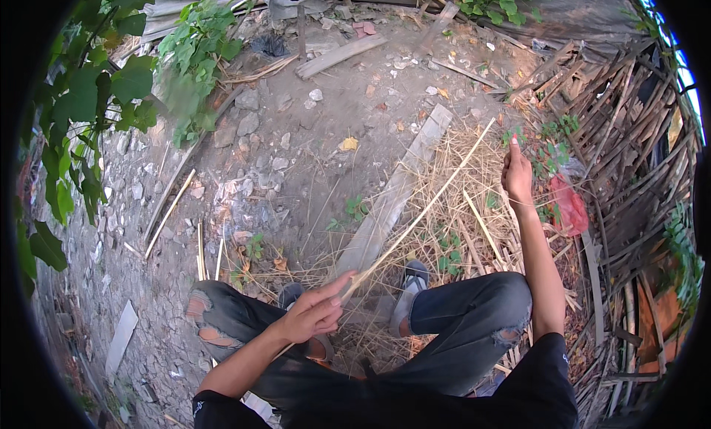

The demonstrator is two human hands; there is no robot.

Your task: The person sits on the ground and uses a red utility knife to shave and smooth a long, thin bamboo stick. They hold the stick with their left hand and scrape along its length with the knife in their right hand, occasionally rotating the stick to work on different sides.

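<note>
A long pale bamboo strip (429, 207) slants up and to the right across the middle of the view. Its lower part runs through my left hand (315, 312), whose fingers are closed on it above my left knee. Off to the right, my right hand (517, 173) is raised at the end of an outstretched arm. Its fingers are curled, with one digit pointing up; whatever they may hold is too small to make out. That hand is beside the strip's far end, with a gap between them. Beneath the strip lies a heap of thin straw-coloured shavings (463, 170).
A weathered grey plank (396, 188) lies on the dirt between my sandalled feet and the shavings. Dry sticks (615, 125) pile up at the right, near a red plastic bag (569, 207). Leafy vines (89, 88) hang at the left. Stones (248, 124) dot the ground.
</note>
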